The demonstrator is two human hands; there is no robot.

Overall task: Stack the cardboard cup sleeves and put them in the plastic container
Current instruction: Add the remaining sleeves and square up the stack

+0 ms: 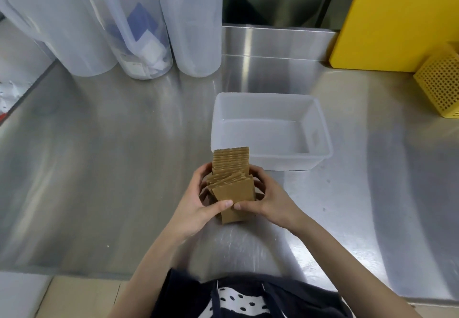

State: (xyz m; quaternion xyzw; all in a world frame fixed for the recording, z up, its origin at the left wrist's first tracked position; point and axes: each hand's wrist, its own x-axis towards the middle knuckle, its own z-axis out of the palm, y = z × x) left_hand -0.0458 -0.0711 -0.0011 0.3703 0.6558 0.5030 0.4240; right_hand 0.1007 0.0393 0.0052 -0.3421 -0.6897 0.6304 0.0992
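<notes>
Head view, steel counter [99, 168]. Left hand [198, 208]: fingers curled closed around stack of cardboard cup sleeves [232, 181], at centre. Right hand [269, 198]: likewise closed on stack. Clear plastic container [323, 128]: at 1 o'clock, just beyond stack.

Three tall jugs [139, 19], one plastic container [320, 131], two hands [196, 205].

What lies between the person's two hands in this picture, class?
A stack of cardboard cup sleeves, pressed between the left hand and right hand. The head view shows it, just in front of the empty plastic container.
</notes>
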